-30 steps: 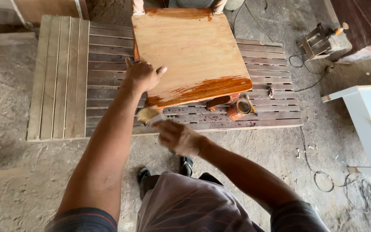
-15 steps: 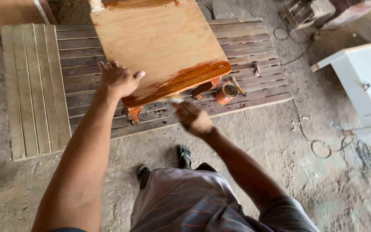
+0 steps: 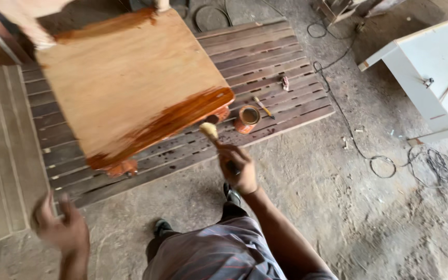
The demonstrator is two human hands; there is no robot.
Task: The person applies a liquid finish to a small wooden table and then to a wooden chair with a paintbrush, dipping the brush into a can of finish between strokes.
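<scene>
so the right hand [image 3: 238,168] has its fingers wrapped tight round the handle of a paintbrush [image 3: 214,139], and that brush is the thing to watch here. its long axis runs up and a bit to the left from the fist, bristles leading, and the pale bristle tip sits just below the front edge of the wooden table top [image 3: 130,83], close to the right end of the glossy orange-brown stained band [image 3: 167,124] that runs along that edge. so the stained edge lies up and left of the fingers, and the brush already points pretty much at it. the small open tin of stain [image 3: 247,119] is just beside the bristles on their right, sitting on the slatted wooden pallet [image 3: 286,78], with a thin stick or second brush [image 3: 263,107] lying right next to it. the right hand is clearly the nearer one to all of this. the left hand [image 3: 60,228] is well apart, low at the left over the concrete floor [image 3: 338,207], blurred, fingers spread and holding nothing as far as i can tell. a white cabinet [image 3: 431,67] and a loose cable [image 3: 390,163] sit off to the right.
</scene>
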